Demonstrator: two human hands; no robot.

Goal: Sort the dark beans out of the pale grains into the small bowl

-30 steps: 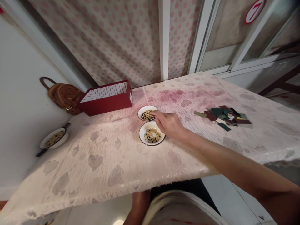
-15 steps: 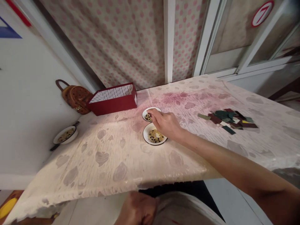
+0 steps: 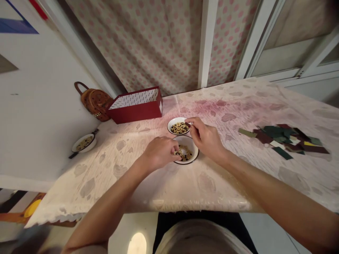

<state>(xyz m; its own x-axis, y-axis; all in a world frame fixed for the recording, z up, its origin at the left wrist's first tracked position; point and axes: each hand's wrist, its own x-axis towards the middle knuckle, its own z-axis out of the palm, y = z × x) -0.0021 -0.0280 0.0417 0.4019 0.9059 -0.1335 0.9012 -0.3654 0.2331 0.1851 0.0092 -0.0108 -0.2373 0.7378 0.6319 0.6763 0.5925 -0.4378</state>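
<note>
The left hand [image 3: 162, 150] is curled, with its fingertips down in the near bowl [image 3: 195, 151], right at the beads [image 3: 187, 154]. The right hand [image 3: 209, 139] is bent over the rim of the far bowl [image 3: 170, 124], finger and thumb close together by more beads [image 3: 179, 128]. I cannot tell if either hand has a bead pinched, as the tips are too small to see well. The 2 bowls sit just beside each other, maybe so each hand can get in without bumping the other. Their sides likely keep the little beads from rolling over the cloth [image 3: 159, 187]. The red box [image 3: 137, 111] and scraps [image 3: 288, 139] lie out of the way, perhaps to leave room in the middle
</note>
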